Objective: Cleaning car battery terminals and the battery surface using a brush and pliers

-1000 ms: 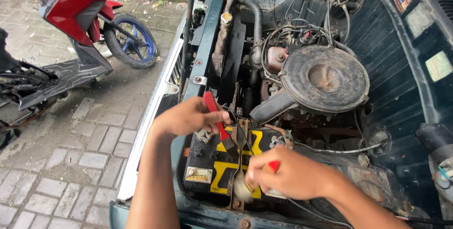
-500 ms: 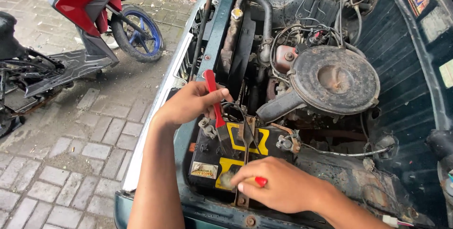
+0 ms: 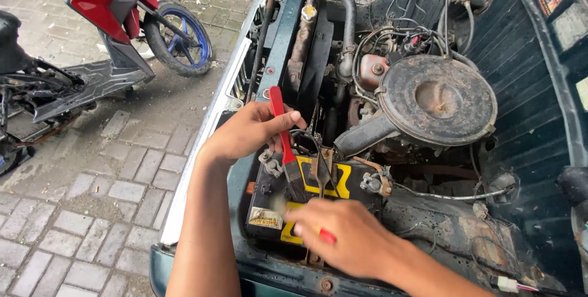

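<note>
Mid-clean on car battery [image 3: 306,196], still seated front-left of engine bay. Left hand [image 3: 251,130] closed round red-handled brush [image 3: 283,138], bristles on top. Right hand [image 3: 343,236] gripping small red item [image 3: 327,237], prob. tool handle. Cables apparently still attached.

Left hand [image 3: 248,131] above battery [image 3: 306,193], gripping brush [image 3: 285,144]; bristles down on battery top. Right hand [image 3: 346,239] at battery's near edge, nearer viewer than left hand. Air cleaner housing [image 3: 438,101] right of and beyond both hands. Scooter [image 3: 104,33] well left of left hand, on paving [image 3: 92,174].
</note>
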